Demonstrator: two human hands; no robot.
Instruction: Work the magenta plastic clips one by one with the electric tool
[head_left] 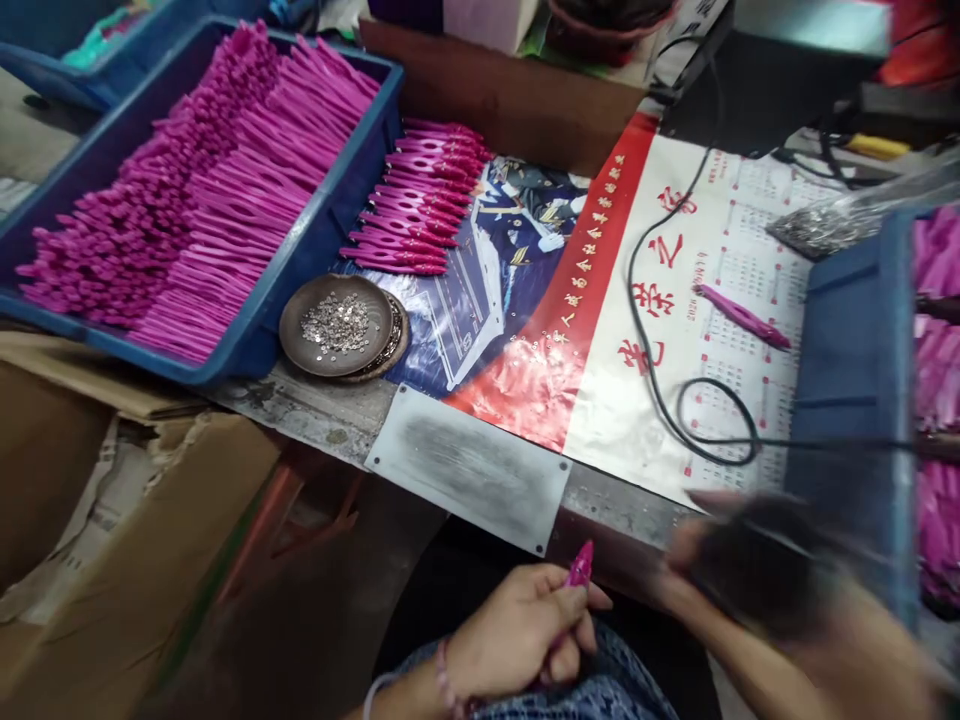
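Clasping the pink piece (580,566) in your left hand (525,622), probably so its tip pokes free, you have the dish (291,325) of small metal rings (341,325) beyond and left of that hand, likely for easy reach, while blur hides whether your right hand (844,635) grasps the dark object (759,568).

Two hands (525,625), one black handheld tool (761,565), two single pink plastic pieces (744,318) plus uncountable massed ones (255,190), three blue bins (319,230), uncountable metal washers (341,325), one calendar poster (607,430), one looped black cable (632,280), one metal plate (465,470).
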